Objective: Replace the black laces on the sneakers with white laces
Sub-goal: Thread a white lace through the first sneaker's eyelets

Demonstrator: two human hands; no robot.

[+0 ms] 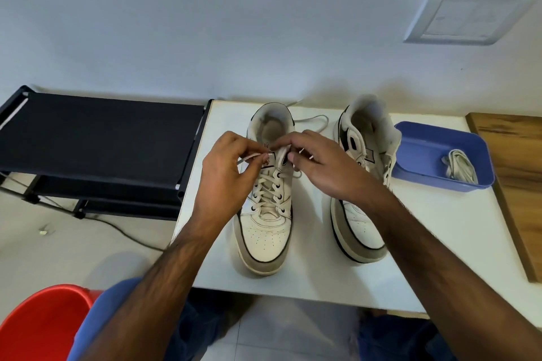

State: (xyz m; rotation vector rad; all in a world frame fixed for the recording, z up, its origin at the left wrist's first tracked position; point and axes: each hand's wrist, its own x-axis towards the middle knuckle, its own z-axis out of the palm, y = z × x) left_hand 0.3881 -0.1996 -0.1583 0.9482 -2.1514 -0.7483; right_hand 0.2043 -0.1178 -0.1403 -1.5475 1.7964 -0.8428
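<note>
Two white leather sneakers with black trim and grey toe bumpers stand side by side on a white rectangular tabletop (308,281). Left sneaker (265,231): long axis runs near-far, toe toward the person, heel opening toward the wall, upright. It's threaded with a white lace (268,187) crisscrossing the eyelets up most of the tongue; a loose loop of lace trails on the table behind the heel. Right sneaker (359,231): same heading, toe near, heel far, partly under the right forearm; its lacing can't be made out.

Left hand (225,176): fingers curled, thumb and forefinger pinching one lace end at the top left eyelets. Right hand (319,164): fingers curled, pinching the other lace end at the top right of the tongue. Hands nearly touching over the collar.

Blue plastic rectangular tray (422,152) just right of the right sneaker, holding a bundled white lace (459,167). Black fabric rack (99,138) left of the table, red plastic bucket (44,322) bottom left.
</note>
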